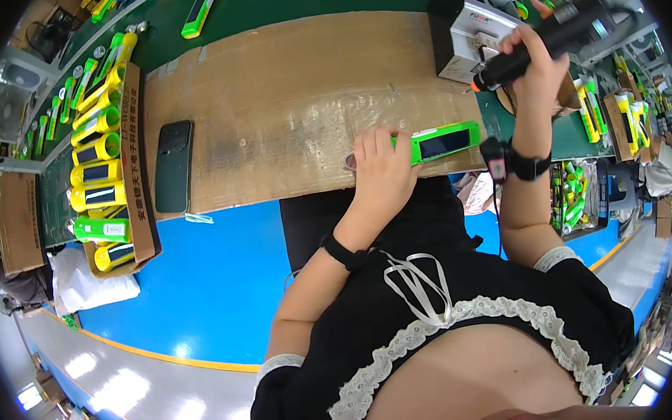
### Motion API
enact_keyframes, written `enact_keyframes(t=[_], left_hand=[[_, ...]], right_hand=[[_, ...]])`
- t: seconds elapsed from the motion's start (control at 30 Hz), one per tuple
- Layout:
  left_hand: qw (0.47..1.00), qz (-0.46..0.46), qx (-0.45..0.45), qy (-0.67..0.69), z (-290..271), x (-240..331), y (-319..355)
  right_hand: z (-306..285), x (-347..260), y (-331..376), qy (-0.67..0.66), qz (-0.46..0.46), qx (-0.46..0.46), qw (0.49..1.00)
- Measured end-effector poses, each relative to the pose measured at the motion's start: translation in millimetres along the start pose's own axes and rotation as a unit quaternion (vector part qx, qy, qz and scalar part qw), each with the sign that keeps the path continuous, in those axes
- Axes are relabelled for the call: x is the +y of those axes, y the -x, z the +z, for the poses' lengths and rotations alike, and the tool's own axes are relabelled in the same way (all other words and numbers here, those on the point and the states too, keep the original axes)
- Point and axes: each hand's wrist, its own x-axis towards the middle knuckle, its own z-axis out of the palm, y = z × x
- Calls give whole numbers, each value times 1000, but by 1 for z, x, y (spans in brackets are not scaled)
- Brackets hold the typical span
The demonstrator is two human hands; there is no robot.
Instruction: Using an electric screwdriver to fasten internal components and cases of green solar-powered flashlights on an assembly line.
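Note:
My left hand (384, 163) is closed round the head end of a green flashlight (423, 134), which lies on the cardboard sheet near its front edge. A dark solar panel faces up on the flashlight's body. Raised at the right, my right hand (539, 67) grips a thick black electric screwdriver (508, 68). The screwdriver's orange-ringed tip points left, in front of a black and silver box-shaped machine (476, 37). The tip is apart from the flashlight. My fingers hide the flashlight's head end in part.
Cardboard (278, 80) covers the middle of the green bench. A dark phone (174, 167) lies on its left side, beside a carton (140, 162) of yellow and green flashlights. Another green flashlight (198, 15) lies at the back. A black crate (576, 199) with green parts stands low at the right.

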Motion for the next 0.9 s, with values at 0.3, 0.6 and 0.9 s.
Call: enact_keyframes(t=[0.3, 0.6, 0.9], left_hand=[[1000, -7, 2, 6, 1, -3, 3], [1000, 1, 16, 12, 1, -3, -1], [1000, 0, 13, 16, 1, -5, 0]], right_hand=[[38, -32, 91, -120, -21, -107, 987], [41, -22, 94, -96, -6, -125, 987], [46, -21, 95, -99, -2, -145, 985]])
